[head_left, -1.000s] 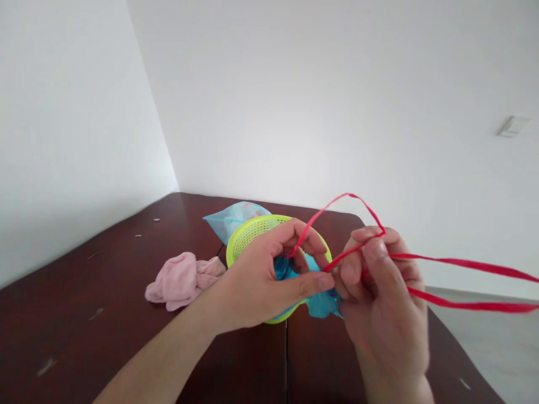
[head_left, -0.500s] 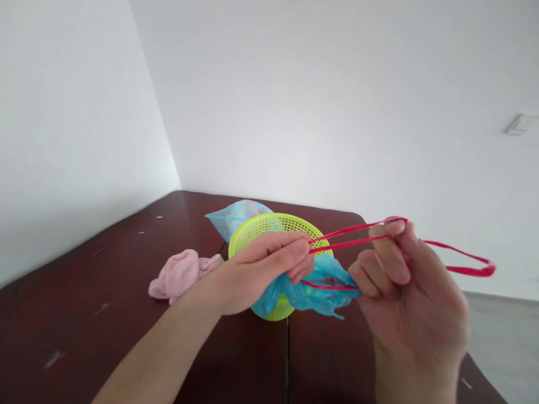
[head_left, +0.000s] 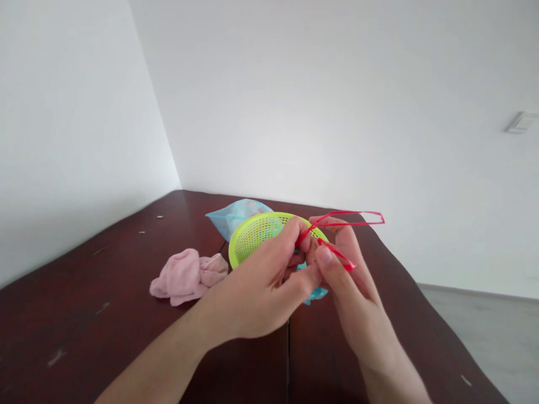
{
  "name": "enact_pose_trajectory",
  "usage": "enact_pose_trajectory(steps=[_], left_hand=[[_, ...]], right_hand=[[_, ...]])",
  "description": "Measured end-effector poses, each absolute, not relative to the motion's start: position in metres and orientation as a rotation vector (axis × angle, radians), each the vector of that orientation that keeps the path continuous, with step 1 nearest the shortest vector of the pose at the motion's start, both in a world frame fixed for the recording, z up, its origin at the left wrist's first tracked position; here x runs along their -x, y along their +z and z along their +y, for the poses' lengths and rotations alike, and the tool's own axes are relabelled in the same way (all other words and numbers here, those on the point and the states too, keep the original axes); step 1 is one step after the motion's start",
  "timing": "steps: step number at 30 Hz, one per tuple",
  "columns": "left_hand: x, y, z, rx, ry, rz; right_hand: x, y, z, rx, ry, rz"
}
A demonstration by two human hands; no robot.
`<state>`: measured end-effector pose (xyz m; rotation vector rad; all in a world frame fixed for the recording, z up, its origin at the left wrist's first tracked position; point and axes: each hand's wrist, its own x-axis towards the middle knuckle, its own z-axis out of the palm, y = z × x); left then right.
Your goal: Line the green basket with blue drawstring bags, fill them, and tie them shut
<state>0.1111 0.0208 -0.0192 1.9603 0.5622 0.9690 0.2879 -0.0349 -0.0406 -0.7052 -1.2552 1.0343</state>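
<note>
My left hand (head_left: 269,280) and my right hand (head_left: 351,280) meet in front of a yellow-green perforated basket (head_left: 248,235). Both are closed on a red drawstring (head_left: 353,219), whose one long loop sticks out to the right above my right fingers. A shorter red end pokes out by my right thumb. Below the fingers shows a bit of a crumpled blue plastic bag (head_left: 315,294); my hands hide most of it. Where the drawstring crosses between the fingertips is partly covered.
A pink cloth (head_left: 183,278) lies bunched on the dark red table (head_left: 105,336), left of the basket. Behind the basket rests another light blue translucent bag (head_left: 238,216). White walls border the table at the back and left. A wall switch (head_left: 521,122) is at far right.
My right hand has moved left and now meets my left hand. The drawstring, earlier stretched between the hands, is gathered at the fingertips with a loop pointing right.
</note>
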Motion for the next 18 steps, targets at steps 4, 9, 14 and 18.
enact_pose_trajectory(steps=[4,9,14,18], left_hand=[[-0.11,-0.016,0.014,-2.253,0.956,0.735],[-0.115,-0.012,0.007,-2.289,0.853,0.891],[-0.115,-0.01,0.011,-2.269,0.732,1.011],[-0.12,-0.014,0.02,-2.287,0.762,0.881]], right_hand=[[-0.289,-0.048,-0.033,0.761,1.009,-1.306],[-0.289,-0.052,-0.023,0.784,0.968,-1.267],[-0.287,-0.046,-0.02,0.743,0.852,-1.222],[-0.283,-0.039,-0.023,0.664,0.717,-1.143]])
